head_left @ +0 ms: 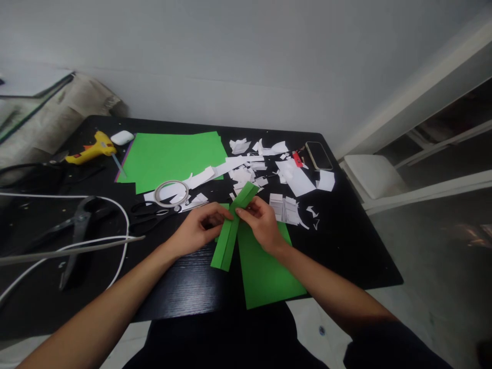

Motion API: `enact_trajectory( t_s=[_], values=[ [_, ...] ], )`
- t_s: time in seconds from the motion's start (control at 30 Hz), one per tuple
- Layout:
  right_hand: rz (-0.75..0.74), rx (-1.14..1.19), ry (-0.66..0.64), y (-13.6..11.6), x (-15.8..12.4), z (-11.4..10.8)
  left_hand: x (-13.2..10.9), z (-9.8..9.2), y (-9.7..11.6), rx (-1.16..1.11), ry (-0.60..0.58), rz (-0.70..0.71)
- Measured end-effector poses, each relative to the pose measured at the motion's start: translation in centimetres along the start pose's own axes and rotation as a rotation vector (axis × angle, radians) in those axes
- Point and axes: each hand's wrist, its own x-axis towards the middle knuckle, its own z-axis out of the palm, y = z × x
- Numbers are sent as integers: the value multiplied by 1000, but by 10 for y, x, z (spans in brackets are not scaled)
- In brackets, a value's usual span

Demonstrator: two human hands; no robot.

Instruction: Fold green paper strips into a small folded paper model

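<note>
A long folded strip of green paper (pixel 228 241) is held tilted above the black table, with a crease running along its length. My left hand (pixel 200 225) pinches its left edge near the middle. On the other side my right hand (pixel 262 221) grips it, thumb on top and the fingers partly hidden behind. Beneath my right hand and wrist lies a larger green sheet (pixel 265 277), reaching the table's front edge. A small green piece shows partly behind the strip and my left fingers.
Green sheets (pixel 172 154) lie at the back left, near a yellow glue gun (pixel 92 148) and a white case (pixel 122 137). A tape roll (pixel 171 193) rests by black scissors (pixel 154 218). White paper scraps (pixel 246 174) and a phone (pixel 319 156) lie behind. White cables (pixel 126 220) cross the left side.
</note>
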Motion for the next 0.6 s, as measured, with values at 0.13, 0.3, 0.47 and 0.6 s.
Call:
enact_trajectory(
  t_s=[0.13,0.3,0.47,0.6],
  values=[
    [3,10,-1,-1,-1,1,0,-1,1,37,-10,8],
    [33,70,-62,-1,-3,3,2,-1,-3,71,70,16],
    [56,78,-133,-1,-4,2,5,2,-5,-61,181,-20],
    [69,71,-200,1,-6,2,6,4,-1,-184,205,7]
  ],
)
